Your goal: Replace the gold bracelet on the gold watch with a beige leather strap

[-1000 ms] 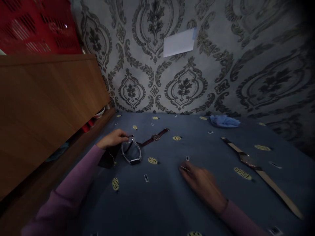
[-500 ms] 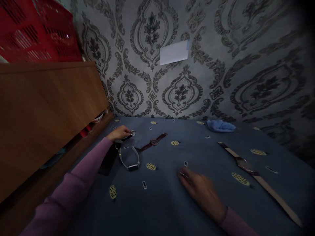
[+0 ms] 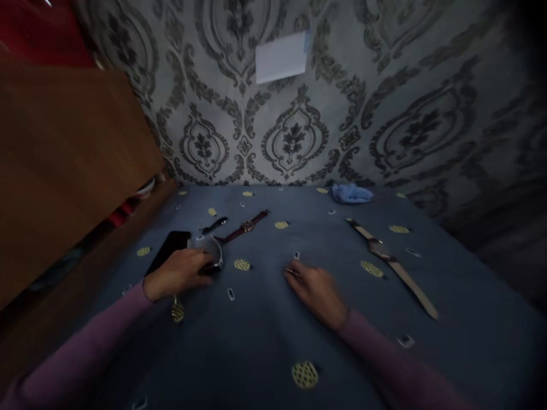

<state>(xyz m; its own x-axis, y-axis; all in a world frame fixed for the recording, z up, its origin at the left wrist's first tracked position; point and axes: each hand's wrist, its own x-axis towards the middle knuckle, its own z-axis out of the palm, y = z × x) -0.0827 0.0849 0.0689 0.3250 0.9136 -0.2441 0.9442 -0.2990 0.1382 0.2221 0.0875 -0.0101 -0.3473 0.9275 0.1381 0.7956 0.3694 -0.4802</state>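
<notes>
My left hand [image 3: 182,271] is over the white-strapped smartwatch [image 3: 216,266], thumb and fingers apart around its dark face; blur hides whether they touch it. Just beyond lies a small black-strapped watch [image 3: 215,226], beside a brown leather watch [image 3: 248,226]. A black phone [image 3: 170,249] lies flat, partly behind my left hand. My right hand [image 3: 318,293] rests low over the cloth with its fingers curled together. A thin pale glint shows at its fingertips, too small to name. To the right, a large watch with a beige strap [image 3: 379,248] is stretched out flat.
A dark blue patterned cloth [image 3: 265,336] covers the surface. A crumpled light blue cloth [image 3: 351,193] sits near the wall. Along the left stands a wooden cabinet [image 3: 72,125] with a red plastic basket [image 3: 43,34] on top. White paper [image 3: 282,57] hangs on the patterned wall.
My left hand has let go of the black-strapped watch and come back toward me to the smartwatch. My right hand stays curled. The view has shifted slightly down and right.
</notes>
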